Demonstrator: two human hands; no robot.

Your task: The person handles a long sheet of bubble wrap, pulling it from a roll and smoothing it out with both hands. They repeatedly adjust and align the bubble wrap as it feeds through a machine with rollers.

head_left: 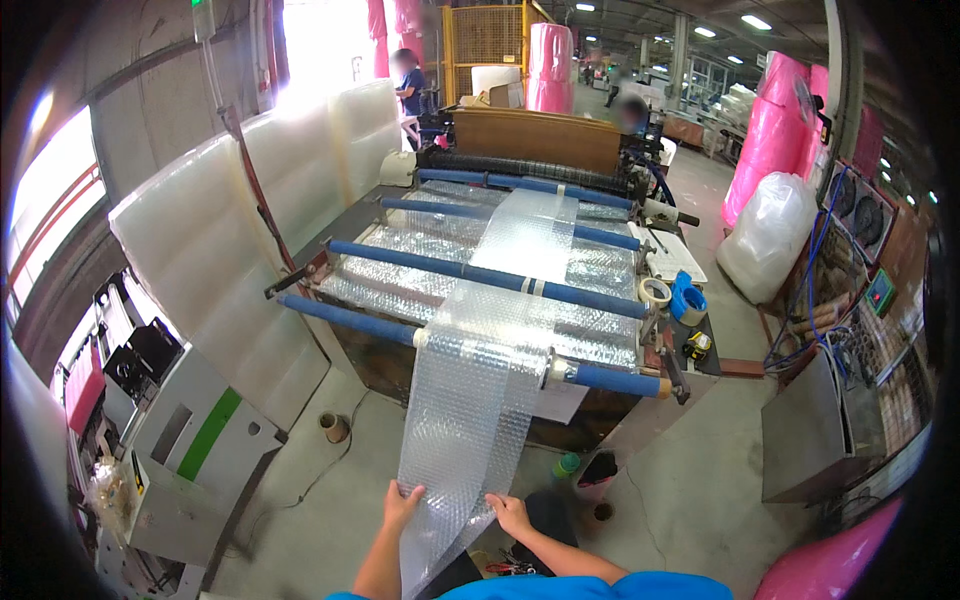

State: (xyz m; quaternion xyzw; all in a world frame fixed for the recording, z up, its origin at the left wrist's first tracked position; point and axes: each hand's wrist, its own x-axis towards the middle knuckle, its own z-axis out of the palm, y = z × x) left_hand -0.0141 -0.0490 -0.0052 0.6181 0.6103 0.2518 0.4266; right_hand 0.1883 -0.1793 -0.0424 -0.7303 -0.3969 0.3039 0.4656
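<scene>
A long strip of clear bubble wrap (455, 425) runs down toward me over the blue rollers of a machine. My left hand (403, 503) grips the strip's left edge, thumb on top. Across from it, my right hand (508, 514) pinches the right edge with curled fingers. Between my hands the sheet hangs slightly slack, and its lower end drops past my lap. The front blue roller (350, 320) passes beneath the strip, and further back the film lies over another blue roller (400, 258).
On the machine's right side lie tape rolls (655, 292), a blue roll (688, 300) and a yellow tape measure (697, 345). A grey-green cabinet (190, 470) stands left, a metal box (825, 430) right. Pink rolls (775, 130) and a co-worker (410, 85) are farther off.
</scene>
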